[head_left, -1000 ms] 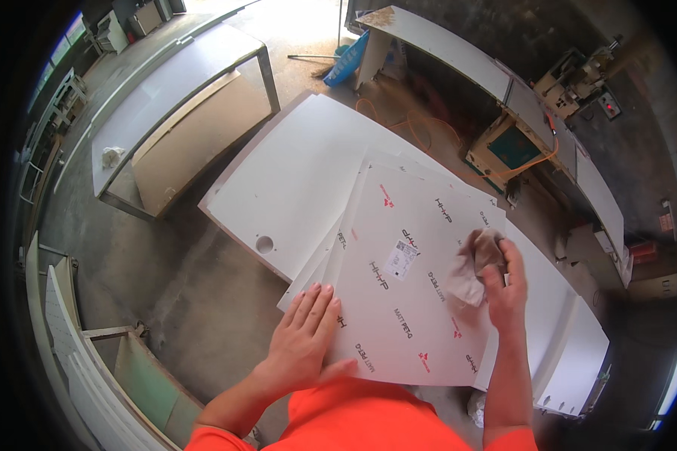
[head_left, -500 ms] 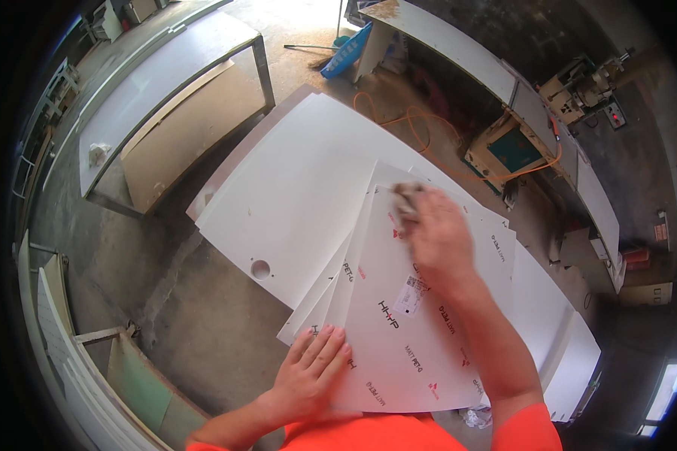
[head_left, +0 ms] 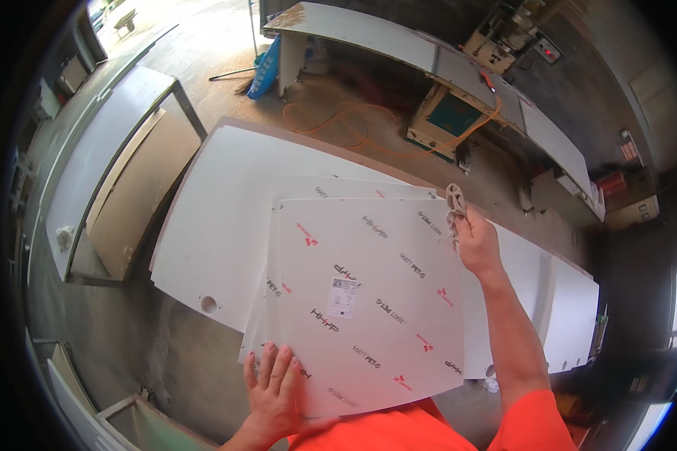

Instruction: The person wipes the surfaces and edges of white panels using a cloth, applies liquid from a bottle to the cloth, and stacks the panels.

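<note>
A stack of flat panels in printed protective film [head_left: 384, 353] lies in front of me, with a small paper label [head_left: 344, 298] on the top one. My left hand [head_left: 274, 391] rests on the near left edge of the stack, its fingers stretched out. Beyond the stack's far right corner, my right hand [head_left: 480, 244] is closed round a crumpled greyish-brown rag [head_left: 454, 204], whose folds stick out above the fist and hang beside the panel edge. Under the stack spreads a large white board [head_left: 210, 203] with a round hole [head_left: 208, 304] near its left end.
A metal-framed table [head_left: 120, 135] with a brown sheet leaning inside stands at the left. Along the far right runs a long white bench [head_left: 368, 34] with a machine [head_left: 496, 45] behind it. An orange hose [head_left: 338, 113] trails over the floor near a blue dustpan [head_left: 264, 71].
My right hand has moved the rag from the top panel's surface out to its far right corner. The view has turned to the right. My left hand stays on the near left edge.
</note>
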The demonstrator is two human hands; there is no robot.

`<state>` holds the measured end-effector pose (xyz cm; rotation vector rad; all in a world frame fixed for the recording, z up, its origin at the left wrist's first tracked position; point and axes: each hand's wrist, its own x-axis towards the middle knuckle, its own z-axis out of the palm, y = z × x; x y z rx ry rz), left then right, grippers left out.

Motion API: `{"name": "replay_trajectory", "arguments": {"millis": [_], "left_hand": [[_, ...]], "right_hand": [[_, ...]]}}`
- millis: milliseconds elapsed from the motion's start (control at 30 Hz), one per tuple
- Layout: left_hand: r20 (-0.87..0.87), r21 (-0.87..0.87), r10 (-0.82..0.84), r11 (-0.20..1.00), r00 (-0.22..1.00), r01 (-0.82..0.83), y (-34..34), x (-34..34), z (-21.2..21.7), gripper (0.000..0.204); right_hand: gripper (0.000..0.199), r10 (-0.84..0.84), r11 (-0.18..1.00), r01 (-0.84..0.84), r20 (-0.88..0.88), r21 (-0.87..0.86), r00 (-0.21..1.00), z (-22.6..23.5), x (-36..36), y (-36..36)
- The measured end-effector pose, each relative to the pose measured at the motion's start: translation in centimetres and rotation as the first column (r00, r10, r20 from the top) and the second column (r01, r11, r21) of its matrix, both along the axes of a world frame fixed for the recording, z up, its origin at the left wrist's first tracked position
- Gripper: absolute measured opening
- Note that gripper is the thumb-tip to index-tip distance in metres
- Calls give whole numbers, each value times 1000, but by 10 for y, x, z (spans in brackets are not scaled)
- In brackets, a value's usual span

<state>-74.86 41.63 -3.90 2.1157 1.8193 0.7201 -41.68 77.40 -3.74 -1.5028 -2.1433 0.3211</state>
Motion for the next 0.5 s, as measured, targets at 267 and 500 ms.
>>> {"name": "replay_trajectory", "arguments": {"millis": [267, 500], "left_hand": [[-132, -22, -141, 990, 981, 140, 50, -9, 36, 116], [-208, -111, -162, 984, 965, 141, 101, 11, 26, 107]], "right_hand": [[31, -199, 946, -15, -618, -323, 761, 10, -18, 2], [52, 22, 991, -29, -55, -131, 998, 19, -19, -90]]}}
